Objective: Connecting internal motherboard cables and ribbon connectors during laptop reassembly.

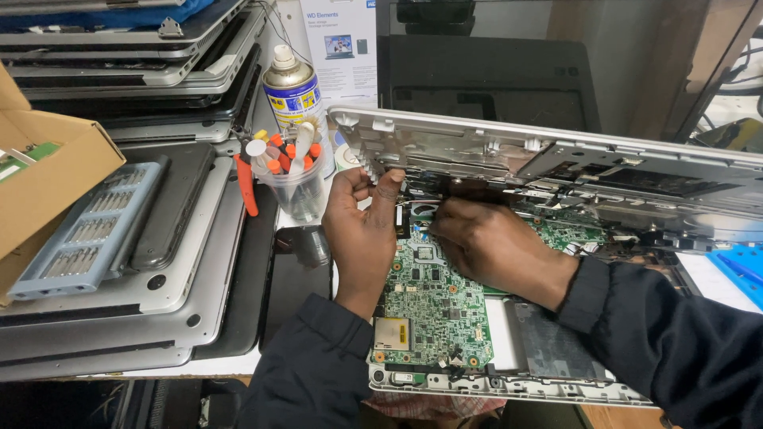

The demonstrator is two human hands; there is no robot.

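Observation:
An opened laptop lies in front of me, its green circuit board (429, 306) exposed in the silver base (509, 388). The silver top cover (556, 159) is tilted up over the board, hinged at the far side. My left hand (362, 230) holds the cover's left edge, thumb pressed against its underside. My right hand (485, 242) reaches under the raised cover with fingers curled at a dark cable or connector near the board's top edge; the fingertips are hidden.
Stacked laptops (135, 71) fill the left side, with a grey screwdriver-bit case (87, 230) on top. A plastic cup of screwdrivers (290, 179), a spray can (292, 87), a cardboard box (40, 171) and a blue mat (739, 270) surround the work.

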